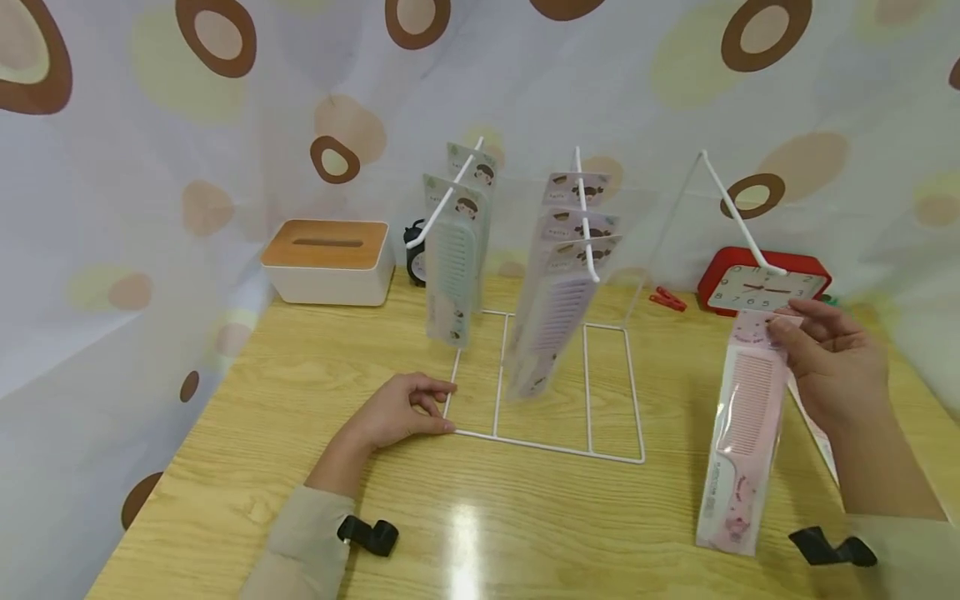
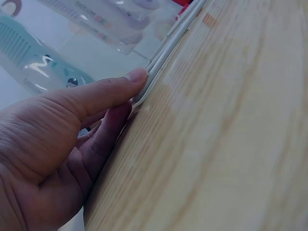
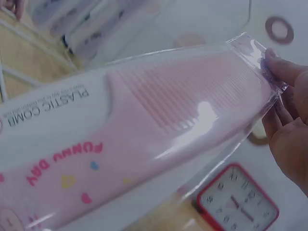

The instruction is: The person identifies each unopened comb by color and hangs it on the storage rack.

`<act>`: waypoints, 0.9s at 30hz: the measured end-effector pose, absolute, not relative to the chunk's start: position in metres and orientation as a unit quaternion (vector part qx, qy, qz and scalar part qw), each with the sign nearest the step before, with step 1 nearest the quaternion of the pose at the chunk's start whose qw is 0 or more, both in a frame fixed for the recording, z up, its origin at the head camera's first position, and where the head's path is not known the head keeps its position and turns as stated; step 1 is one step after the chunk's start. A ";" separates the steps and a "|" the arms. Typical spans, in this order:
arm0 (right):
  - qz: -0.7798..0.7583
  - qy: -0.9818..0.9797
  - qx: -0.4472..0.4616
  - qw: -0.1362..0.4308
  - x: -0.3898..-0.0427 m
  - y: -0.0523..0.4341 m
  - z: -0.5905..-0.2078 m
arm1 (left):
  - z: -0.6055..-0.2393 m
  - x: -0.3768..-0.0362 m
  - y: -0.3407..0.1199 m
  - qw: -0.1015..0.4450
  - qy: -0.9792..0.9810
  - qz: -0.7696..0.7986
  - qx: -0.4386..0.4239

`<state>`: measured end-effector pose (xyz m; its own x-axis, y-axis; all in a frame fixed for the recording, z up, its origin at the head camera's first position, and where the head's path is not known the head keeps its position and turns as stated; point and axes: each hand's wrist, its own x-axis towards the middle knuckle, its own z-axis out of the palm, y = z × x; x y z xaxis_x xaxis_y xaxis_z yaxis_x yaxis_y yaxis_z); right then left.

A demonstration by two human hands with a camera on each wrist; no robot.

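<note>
My right hand (image 1: 840,367) pinches the top of a pink plastic comb (image 1: 752,408) in a clear packet, thumb in front. The comb hangs upright, slightly tilted, right of a white wire display rack (image 1: 551,448). Thumb and fingers of my left hand (image 1: 401,408) hold the rack's front left corner; in the left wrist view the thumb lies on the white wire (image 2: 163,60). Packaged green combs (image 1: 452,267) hang on the rack's left hook, and several packaged purple combs (image 1: 558,317) on the middle one. Its right hook (image 1: 735,208) carries nothing.
Behind the right hand lies another pink packet (image 1: 813,421), mostly hidden. Along the back of the wooden table (image 1: 247,467) stand a tissue box (image 1: 330,279), a black alarm clock (image 1: 416,258) partly behind the green combs, a red clock (image 1: 765,283) and a red clip (image 1: 667,298).
</note>
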<state>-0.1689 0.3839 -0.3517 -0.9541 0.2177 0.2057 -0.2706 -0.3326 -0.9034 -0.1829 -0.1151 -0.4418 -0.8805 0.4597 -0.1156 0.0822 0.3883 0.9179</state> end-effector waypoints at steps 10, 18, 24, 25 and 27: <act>0.874 -0.349 0.282 0.183 -0.132 0.316 -0.286 | -0.443 -0.184 -0.115 0.182 0.812 0.529 0.167; 0.847 -0.410 0.199 0.275 -0.130 0.287 -0.254 | -0.443 -0.183 -0.115 0.181 0.812 0.530 0.165; 0.838 -0.417 0.191 0.296 -0.131 0.282 -0.249 | -0.443 -0.183 -0.115 0.182 0.811 0.531 0.164; 0.836 -0.419 0.190 0.298 -0.132 0.282 -0.248 | -0.443 -0.184 -0.115 0.181 0.812 0.530 0.165; 0.828 -0.433 0.188 0.304 -0.134 0.281 -0.248 | -0.443 -0.184 -0.115 0.180 0.813 0.529 0.166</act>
